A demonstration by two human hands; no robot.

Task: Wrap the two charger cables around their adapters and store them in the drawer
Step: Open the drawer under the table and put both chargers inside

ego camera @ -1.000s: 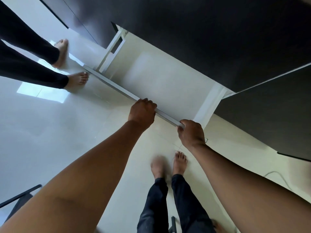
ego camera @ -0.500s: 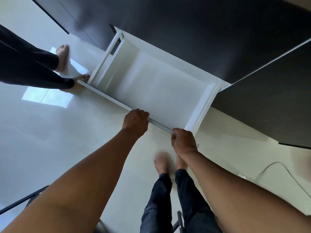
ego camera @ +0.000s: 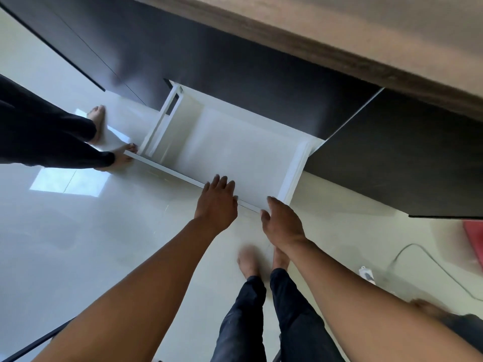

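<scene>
The drawer (ego camera: 235, 155) is showing a smooth white interior with a soft satin sheen, likely laminated board, and its front edge is looking thin and pale. The cabinet fronts (ego camera: 261, 61) around it are appearing dark, matt and smooth. Above them, the countertop (ego camera: 339, 30) is displaying a brown wood-grain finish. The floor (ego camera: 78, 231) is gleaming as glossy pale tile, reflecting window light. A thin grey cable (ego camera: 428, 259) near the floor's right edge is looking like smooth plastic, beside a small white adapter (ego camera: 367, 275).
</scene>
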